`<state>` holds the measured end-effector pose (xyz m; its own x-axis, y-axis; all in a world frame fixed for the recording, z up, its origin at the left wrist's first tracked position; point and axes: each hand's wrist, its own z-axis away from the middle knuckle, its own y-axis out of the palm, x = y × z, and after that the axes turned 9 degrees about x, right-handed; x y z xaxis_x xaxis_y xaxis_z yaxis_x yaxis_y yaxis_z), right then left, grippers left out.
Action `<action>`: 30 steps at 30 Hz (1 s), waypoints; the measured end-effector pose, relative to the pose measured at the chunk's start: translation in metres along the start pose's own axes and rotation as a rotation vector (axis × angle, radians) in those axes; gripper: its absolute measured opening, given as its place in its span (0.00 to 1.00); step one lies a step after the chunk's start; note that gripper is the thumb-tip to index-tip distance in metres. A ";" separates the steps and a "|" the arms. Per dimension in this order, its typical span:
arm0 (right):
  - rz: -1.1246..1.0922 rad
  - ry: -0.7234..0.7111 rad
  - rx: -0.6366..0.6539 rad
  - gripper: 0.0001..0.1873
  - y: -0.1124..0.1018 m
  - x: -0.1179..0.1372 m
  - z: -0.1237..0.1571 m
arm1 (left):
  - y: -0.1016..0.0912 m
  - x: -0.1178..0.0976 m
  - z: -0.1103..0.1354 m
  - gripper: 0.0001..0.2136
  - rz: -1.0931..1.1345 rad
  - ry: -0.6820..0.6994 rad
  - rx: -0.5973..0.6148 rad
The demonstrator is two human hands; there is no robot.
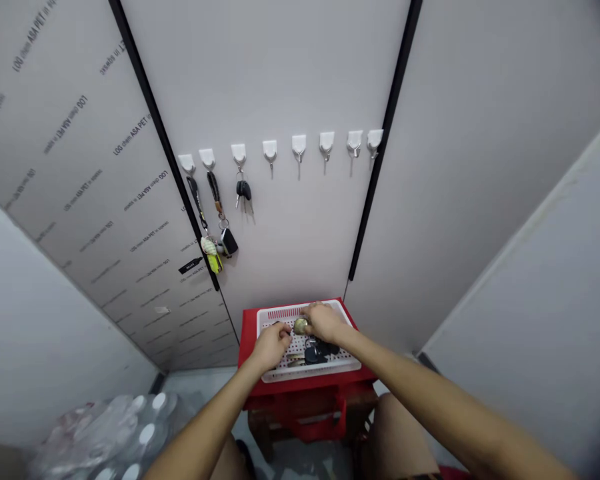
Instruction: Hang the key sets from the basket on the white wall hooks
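A white plastic basket [310,375] with a slotted rim rests on a red surface in front of me. Over its left side my left hand [273,345] has its fingers pinched together; a small dark bit shows by the fingertips, too small to name. My right hand [324,323] reaches into the far middle of the basket, its fingers closed on a round gold-coloured keychain piece [301,326]. Below that hand lie black keys [314,353] with metal rings, partly covered by the hand and forearm.
White adhesive hooks [299,144] run in a row along the wall. Keys [243,191] and two lanyard key bunches, one with a black fob [228,243], hang on the left hooks. Wrapped plastic bottles [147,433] stand on the floor at left. A wooden stool [265,427] supports the red surface.
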<state>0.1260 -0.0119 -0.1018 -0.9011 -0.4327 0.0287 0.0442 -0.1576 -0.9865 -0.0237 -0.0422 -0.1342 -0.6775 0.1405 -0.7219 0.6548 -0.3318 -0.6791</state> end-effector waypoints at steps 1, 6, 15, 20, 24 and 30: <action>-0.018 -0.007 0.001 0.15 0.000 -0.003 0.001 | 0.000 0.000 0.000 0.10 -0.009 -0.001 0.004; 0.002 -0.176 0.099 0.16 0.004 -0.013 0.011 | 0.002 0.001 0.002 0.11 -0.047 -0.014 0.006; 0.087 -0.190 0.131 0.14 0.004 -0.004 0.016 | 0.002 -0.002 0.006 0.11 -0.054 0.002 0.009; -0.093 -0.169 0.102 0.13 -0.011 -0.013 0.019 | 0.002 -0.002 0.006 0.11 0.054 0.022 -0.001; -0.284 -0.179 0.029 0.12 -0.026 -0.014 0.023 | 0.002 -0.012 0.004 0.14 0.265 0.054 -0.006; -0.514 -0.243 -0.030 0.10 -0.049 -0.002 0.025 | -0.004 -0.034 0.003 0.17 0.322 0.201 -0.029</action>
<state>0.1367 -0.0254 -0.0491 -0.6779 -0.4996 0.5393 -0.3897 -0.3779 -0.8399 -0.0050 -0.0485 -0.1065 -0.3583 0.2142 -0.9087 0.8347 -0.3625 -0.4146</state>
